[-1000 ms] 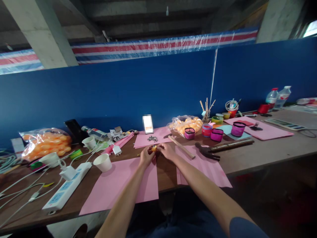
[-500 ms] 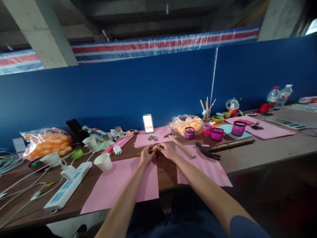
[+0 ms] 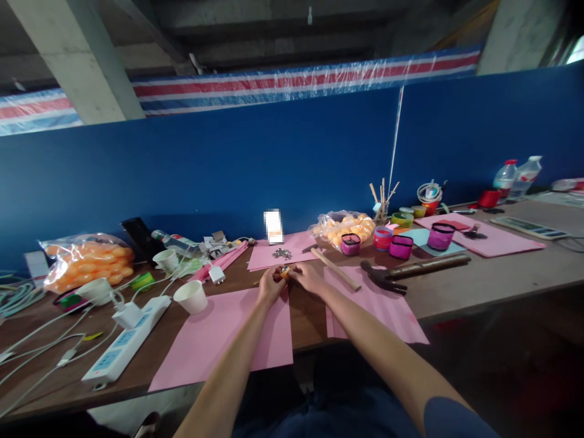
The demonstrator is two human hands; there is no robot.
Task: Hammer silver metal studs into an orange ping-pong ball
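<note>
My left hand (image 3: 269, 286) and my right hand (image 3: 307, 280) meet over the middle of the table, fingers pinched together. Between their fingertips is a small orange piece (image 3: 285, 274) with a shiny metallic bit at its top; its exact kind is too small to make out. Just beyond the fingers, a pile of small silvery metal parts (image 3: 281, 253) lies on a pink sheet (image 3: 258, 260). To the right of my right hand, a small hammer (image 3: 335, 269) with a pale wooden handle rests partly on pink paper (image 3: 378, 316).
A claw hammer (image 3: 415, 271) lies to the right. Bags of orange balls stand left (image 3: 89, 264) and centre-back (image 3: 344, 231). Purple containers (image 3: 401, 247) are near the right bag. A white power strip (image 3: 128, 344), cables and a paper cup (image 3: 190, 297) occupy the left.
Hardly anything differs. Both hands stay at the same spot with the orange piece between them, and the view has shifted very slightly.
</note>
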